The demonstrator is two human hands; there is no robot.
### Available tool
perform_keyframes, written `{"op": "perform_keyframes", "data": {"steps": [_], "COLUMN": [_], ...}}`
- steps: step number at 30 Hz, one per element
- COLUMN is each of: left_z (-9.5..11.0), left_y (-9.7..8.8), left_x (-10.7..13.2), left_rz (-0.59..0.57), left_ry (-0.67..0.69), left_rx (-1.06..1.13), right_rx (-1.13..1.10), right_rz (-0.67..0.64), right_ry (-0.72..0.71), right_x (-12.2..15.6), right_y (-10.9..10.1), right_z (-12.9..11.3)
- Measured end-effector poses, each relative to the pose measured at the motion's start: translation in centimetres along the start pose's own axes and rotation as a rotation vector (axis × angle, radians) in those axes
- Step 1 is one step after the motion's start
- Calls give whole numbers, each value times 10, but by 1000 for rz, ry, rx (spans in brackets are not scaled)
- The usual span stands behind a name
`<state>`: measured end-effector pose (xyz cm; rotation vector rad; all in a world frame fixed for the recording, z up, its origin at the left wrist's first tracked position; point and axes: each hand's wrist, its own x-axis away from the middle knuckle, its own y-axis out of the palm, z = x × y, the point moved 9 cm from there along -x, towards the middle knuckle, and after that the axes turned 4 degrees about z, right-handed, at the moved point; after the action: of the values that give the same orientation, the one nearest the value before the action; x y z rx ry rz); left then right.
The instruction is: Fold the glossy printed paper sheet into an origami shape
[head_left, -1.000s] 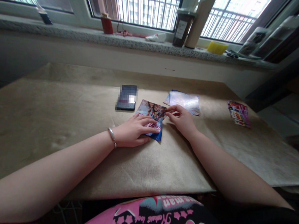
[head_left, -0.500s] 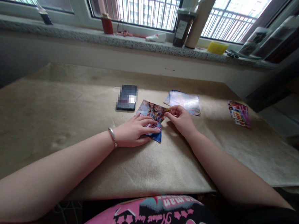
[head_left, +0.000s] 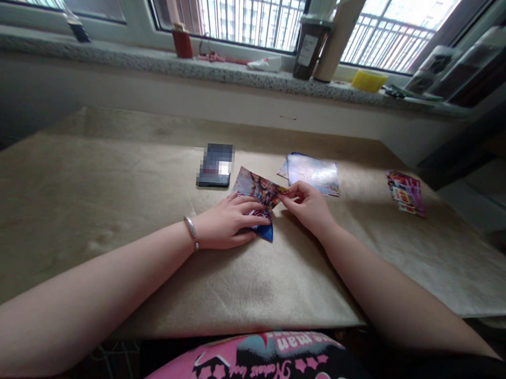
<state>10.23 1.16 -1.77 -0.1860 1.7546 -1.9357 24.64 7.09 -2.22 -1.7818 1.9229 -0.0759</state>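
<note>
A glossy printed paper [head_left: 259,185] with a colourful picture and a blue corner is on the table, partly covered by my left hand [head_left: 234,218]. That hand lies flat across its near part, fingers stretched and somewhat apart. A silvery bangle [head_left: 190,227] is on the left wrist. My right hand [head_left: 306,203] pinches the paper's right corner between thumb and fingers. The paper looks bent or folded near the left fingertips, its far part lifted a little; whether it is one sheet or several I cannot tell.
A dark, pixelated flat object [head_left: 215,165] lies beyond my left hand. Behind my right hand are shiny printed sheets [head_left: 314,171]. Small red-and-pink printed cards [head_left: 405,193] lie farther right on the table [head_left: 106,203]. The windowsill [head_left: 128,59] holds a dark lidded container [head_left: 308,50] and yellow tape [head_left: 369,80].
The pinched right corner of the paper has shifted very slightly right and toward me, with my right hand. My left hand stays in place.
</note>
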Motion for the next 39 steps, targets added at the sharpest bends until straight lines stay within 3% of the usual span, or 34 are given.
{"op": "perform_keyframes", "data": {"steps": [9, 18, 26, 34, 39], "left_z": [-3, -7, -13, -22, -21], "left_y": [-2, -6, -13, -18, -21], "left_x": [1, 1, -1, 3, 4], "left_rz": [24, 51, 72, 182, 253], "left_ry": [-40, -109, -171, -238, -223], "left_rx": [-10, -63, -48, -23, -19], "right_rx": [20, 137, 133, 104, 118], "right_rz": [-36, -68, -79, -101, -165], "right_ry": [-17, -138, -122, -78, -123], "right_x": [5, 11, 13, 12, 15], "right_y": [2, 2, 0, 3, 8], "right_z": [-7, -23, -21, -16, -25]}}
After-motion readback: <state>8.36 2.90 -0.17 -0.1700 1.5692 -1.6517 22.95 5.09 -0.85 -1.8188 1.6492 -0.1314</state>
